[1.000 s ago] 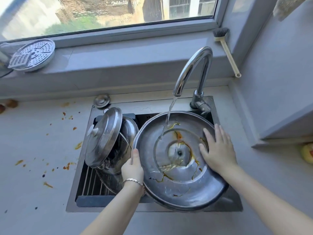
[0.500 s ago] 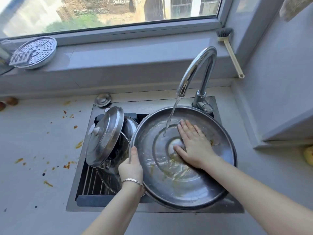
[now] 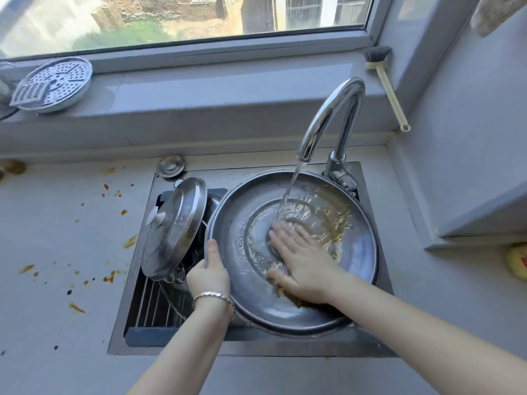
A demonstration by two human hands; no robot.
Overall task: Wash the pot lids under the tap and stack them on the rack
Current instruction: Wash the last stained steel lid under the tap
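A large steel pot lid (image 3: 362, 260) lies hollow side up over the sink, with brown residue and water in it. My left hand (image 3: 209, 273) grips its left rim. Flat on the lid's centre rests my right hand (image 3: 302, 262), fingers spread, holding nothing. The tap (image 3: 332, 115) pours a stream onto the lid just above those fingers. A smaller lid with a white knob (image 3: 174, 228) leans on edge against other steel lids on the wire rack (image 3: 148, 305) in the sink's left part.
Orange food splatters (image 3: 109, 276) dot the counter at left. A small round metal cap (image 3: 171, 165) lies behind the sink. A perforated steamer plate (image 3: 57, 82) and a brush (image 3: 385, 81) rest on the window sill. A yellow object (image 3: 517, 265) sits at right.
My right hand went from the lid's right rim to its centre and slid down toward me, smearing the residue. The lid shifted slightly under the stream. My left hand kept its grip.
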